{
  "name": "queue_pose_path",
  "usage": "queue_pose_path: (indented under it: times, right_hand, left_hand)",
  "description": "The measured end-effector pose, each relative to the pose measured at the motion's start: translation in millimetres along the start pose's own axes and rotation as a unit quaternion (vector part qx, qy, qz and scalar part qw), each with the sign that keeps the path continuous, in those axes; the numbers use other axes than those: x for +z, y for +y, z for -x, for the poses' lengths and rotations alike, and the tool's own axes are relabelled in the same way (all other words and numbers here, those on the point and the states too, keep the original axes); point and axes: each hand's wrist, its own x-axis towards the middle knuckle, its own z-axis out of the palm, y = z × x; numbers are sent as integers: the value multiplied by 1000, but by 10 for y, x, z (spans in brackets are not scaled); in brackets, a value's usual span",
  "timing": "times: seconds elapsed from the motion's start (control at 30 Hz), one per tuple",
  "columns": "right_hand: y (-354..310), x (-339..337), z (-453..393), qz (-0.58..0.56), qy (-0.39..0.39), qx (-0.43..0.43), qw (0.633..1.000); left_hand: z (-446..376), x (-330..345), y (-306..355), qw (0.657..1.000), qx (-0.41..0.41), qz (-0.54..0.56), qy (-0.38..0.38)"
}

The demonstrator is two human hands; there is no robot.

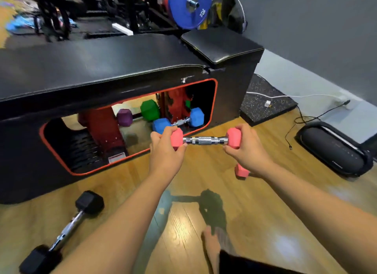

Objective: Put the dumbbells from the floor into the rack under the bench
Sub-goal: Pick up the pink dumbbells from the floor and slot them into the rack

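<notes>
Pink dumbbell [204, 140] held level by both ends, likely to slide into the rack [102, 128]; left hand [165, 149] and right hand [247, 146] fingers curled tight round the heads.

View: single, head-worn, wide-angle.
Position: above wooden floor [265, 222], close before bench [102, 63] long side.
Facing: forward and down, toward rack opening [130, 122].
Nearness: forearms fill lower frame.
Far edge: grey wall [316, 28].
</notes>
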Motion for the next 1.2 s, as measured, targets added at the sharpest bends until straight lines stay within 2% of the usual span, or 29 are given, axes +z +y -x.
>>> queue_pose_path:
  times: [0.23, 0.53, 0.8, 0.93, 1.07, 1.2]
  right_hand:
    - [114, 561, -1170, -4, -44, -51, 998]
    - [548, 1281, -2345, -91, -52, 1, 995]
    - [730, 1692, -2987, -96, -57, 15, 994]
    - [717, 1861, -3290, -95, -58, 13, 994]
    - [697, 2048, -3521, -104, -62, 13, 993]
    - [658, 2125, -3712, -127, -67, 28, 989]
  left_hand:
    - [-766, 309, -389, 997, -62, -22, 35]
    - [-1777, 1006, -714, 992, -113, -58, 14]
    - [-2383, 1363, -932, 984, -160, -84, -8]
    - [-2617, 1444, -1017, 979, -184, -88, 6]
    - [-2791, 1510, -1043, 959, -262, -107, -14]
    - [-2946, 1580, -1107, 949, -291, -115, -20]
